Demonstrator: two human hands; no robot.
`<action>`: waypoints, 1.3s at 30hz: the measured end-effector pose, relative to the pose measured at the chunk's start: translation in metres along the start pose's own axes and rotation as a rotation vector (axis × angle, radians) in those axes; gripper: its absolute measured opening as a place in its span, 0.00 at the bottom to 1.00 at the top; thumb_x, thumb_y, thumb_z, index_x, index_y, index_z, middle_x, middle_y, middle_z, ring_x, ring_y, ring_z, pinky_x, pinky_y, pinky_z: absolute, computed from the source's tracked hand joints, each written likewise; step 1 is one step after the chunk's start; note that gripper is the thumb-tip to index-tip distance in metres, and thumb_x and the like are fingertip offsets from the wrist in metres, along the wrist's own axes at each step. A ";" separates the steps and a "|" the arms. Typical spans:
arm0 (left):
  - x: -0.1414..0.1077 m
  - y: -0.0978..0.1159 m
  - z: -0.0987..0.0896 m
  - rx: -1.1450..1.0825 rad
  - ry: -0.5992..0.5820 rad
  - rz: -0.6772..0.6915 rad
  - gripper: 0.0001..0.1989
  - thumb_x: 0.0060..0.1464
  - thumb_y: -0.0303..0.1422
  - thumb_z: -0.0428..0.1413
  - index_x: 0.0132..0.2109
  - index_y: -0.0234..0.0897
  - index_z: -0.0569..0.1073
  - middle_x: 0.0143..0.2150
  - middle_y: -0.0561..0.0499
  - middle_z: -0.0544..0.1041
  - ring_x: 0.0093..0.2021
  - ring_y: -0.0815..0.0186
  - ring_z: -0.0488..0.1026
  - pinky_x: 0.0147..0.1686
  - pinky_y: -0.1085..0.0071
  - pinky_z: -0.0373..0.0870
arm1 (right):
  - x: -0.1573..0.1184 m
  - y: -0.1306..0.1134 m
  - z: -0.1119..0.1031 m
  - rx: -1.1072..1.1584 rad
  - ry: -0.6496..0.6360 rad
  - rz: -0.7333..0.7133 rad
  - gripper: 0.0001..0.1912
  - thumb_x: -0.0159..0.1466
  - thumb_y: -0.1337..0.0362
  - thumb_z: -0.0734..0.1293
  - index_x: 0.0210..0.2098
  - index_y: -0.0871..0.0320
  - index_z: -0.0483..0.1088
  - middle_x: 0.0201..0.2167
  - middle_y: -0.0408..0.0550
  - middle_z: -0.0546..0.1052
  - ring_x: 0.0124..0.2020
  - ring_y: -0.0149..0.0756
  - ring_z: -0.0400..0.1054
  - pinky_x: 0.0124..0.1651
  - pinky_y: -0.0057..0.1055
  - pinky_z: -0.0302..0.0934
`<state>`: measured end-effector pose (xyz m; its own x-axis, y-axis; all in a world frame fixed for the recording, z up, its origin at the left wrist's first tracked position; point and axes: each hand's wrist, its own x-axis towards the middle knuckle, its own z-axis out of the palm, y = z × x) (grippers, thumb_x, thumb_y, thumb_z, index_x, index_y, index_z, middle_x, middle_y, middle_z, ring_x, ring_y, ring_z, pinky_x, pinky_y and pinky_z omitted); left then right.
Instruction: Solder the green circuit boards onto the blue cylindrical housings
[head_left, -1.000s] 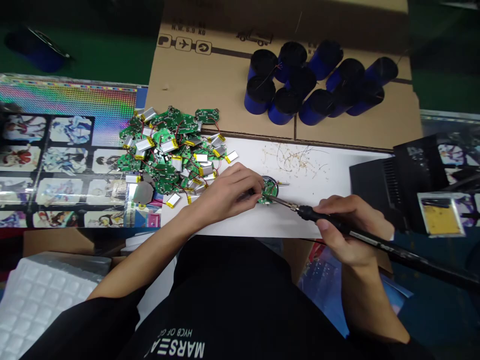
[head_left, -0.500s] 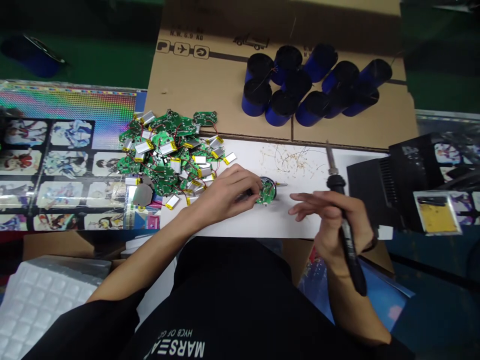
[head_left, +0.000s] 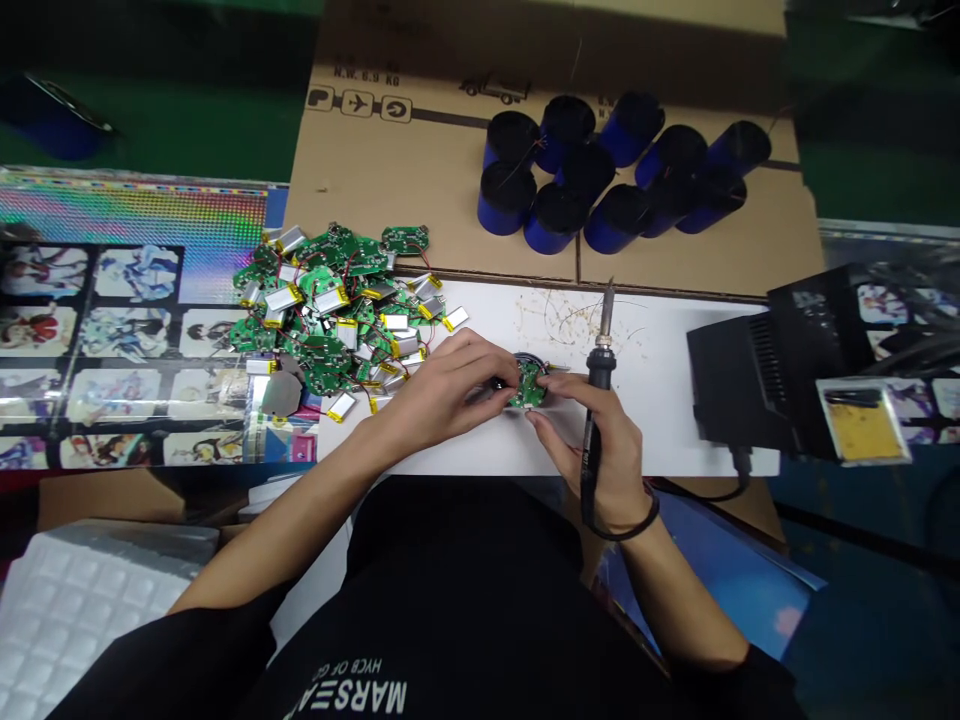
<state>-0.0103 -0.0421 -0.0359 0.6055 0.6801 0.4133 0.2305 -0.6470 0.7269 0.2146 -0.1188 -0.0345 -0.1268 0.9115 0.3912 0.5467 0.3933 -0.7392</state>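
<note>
My left hand [head_left: 465, 385] pinches the left edge of a round green circuit board [head_left: 529, 384], which sits with a dark ring at its upper side. A soldering iron [head_left: 594, 420] lies across my right hand [head_left: 604, 445], its metal tip pointing up and away from the board. The thumb and index finger of that hand reach the board's right side. A heap of green boards with silver batteries [head_left: 337, 310] lies to the left of my left hand.
Several blue cylinders with black tops [head_left: 555, 217] stand on the cardboard [head_left: 420, 180] at the back. Wire scraps [head_left: 574, 315] lie on the white surface [head_left: 660, 380]. A black box-shaped device [head_left: 739, 380] stands at the right, near a yellow sponge [head_left: 864, 430].
My right hand has moved left with the soldering iron, and its fingertips have come to the board. The iron now stands more upright. My left hand remains at the board.
</note>
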 end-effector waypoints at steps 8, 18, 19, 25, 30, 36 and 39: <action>0.001 0.003 0.006 0.027 0.067 0.041 0.02 0.71 0.29 0.59 0.46 0.38 0.77 0.47 0.47 0.84 0.47 0.62 0.77 0.52 0.63 0.72 | 0.015 -0.003 -0.010 0.025 -0.075 -0.010 0.21 0.68 0.71 0.73 0.57 0.49 0.70 0.54 0.52 0.83 0.58 0.46 0.78 0.61 0.51 0.74; 0.001 0.004 0.007 -0.032 0.020 -0.039 0.05 0.72 0.32 0.56 0.44 0.39 0.75 0.46 0.46 0.83 0.48 0.61 0.78 0.53 0.61 0.70 | 0.015 -0.009 0.008 -0.118 0.090 -0.079 0.16 0.69 0.70 0.73 0.53 0.48 0.72 0.42 0.46 0.85 0.46 0.44 0.80 0.52 0.48 0.78; 0.001 0.004 0.007 -0.038 0.015 -0.046 0.05 0.72 0.33 0.56 0.45 0.39 0.75 0.46 0.46 0.83 0.49 0.61 0.78 0.54 0.61 0.70 | 0.015 -0.009 0.008 -0.128 0.085 -0.079 0.16 0.69 0.70 0.73 0.53 0.48 0.72 0.42 0.46 0.84 0.45 0.43 0.80 0.51 0.47 0.77; 0.002 0.006 0.007 -0.049 -0.009 -0.057 0.05 0.72 0.31 0.55 0.45 0.39 0.75 0.47 0.47 0.81 0.49 0.61 0.76 0.54 0.61 0.69 | 0.010 -0.009 0.003 -0.115 0.009 -0.092 0.19 0.69 0.72 0.73 0.56 0.49 0.70 0.42 0.46 0.84 0.45 0.42 0.77 0.50 0.44 0.75; 0.003 0.004 0.004 0.009 -0.039 0.003 0.03 0.70 0.29 0.57 0.45 0.38 0.76 0.49 0.46 0.80 0.48 0.61 0.74 0.52 0.62 0.69 | 0.008 -0.003 -0.001 -0.097 -0.016 -0.067 0.23 0.69 0.70 0.74 0.59 0.48 0.69 0.51 0.50 0.83 0.53 0.45 0.78 0.55 0.47 0.75; 0.014 0.003 -0.009 0.068 -0.198 0.025 0.06 0.73 0.32 0.55 0.46 0.39 0.76 0.50 0.46 0.80 0.48 0.59 0.72 0.52 0.61 0.68 | 0.010 0.004 -0.003 -0.063 -0.011 -0.064 0.22 0.69 0.69 0.74 0.60 0.48 0.69 0.52 0.50 0.83 0.56 0.46 0.79 0.58 0.48 0.76; 0.020 0.003 -0.015 0.056 -0.252 0.033 0.08 0.74 0.33 0.54 0.46 0.39 0.77 0.50 0.45 0.80 0.48 0.59 0.72 0.52 0.61 0.69 | 0.008 0.001 -0.005 -0.042 -0.018 -0.050 0.22 0.69 0.68 0.73 0.60 0.48 0.70 0.54 0.51 0.83 0.57 0.46 0.79 0.60 0.48 0.76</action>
<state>-0.0094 -0.0253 -0.0172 0.7828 0.5550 0.2815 0.2446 -0.6903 0.6809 0.2187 -0.1112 -0.0294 -0.1691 0.8930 0.4170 0.5737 0.4332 -0.6951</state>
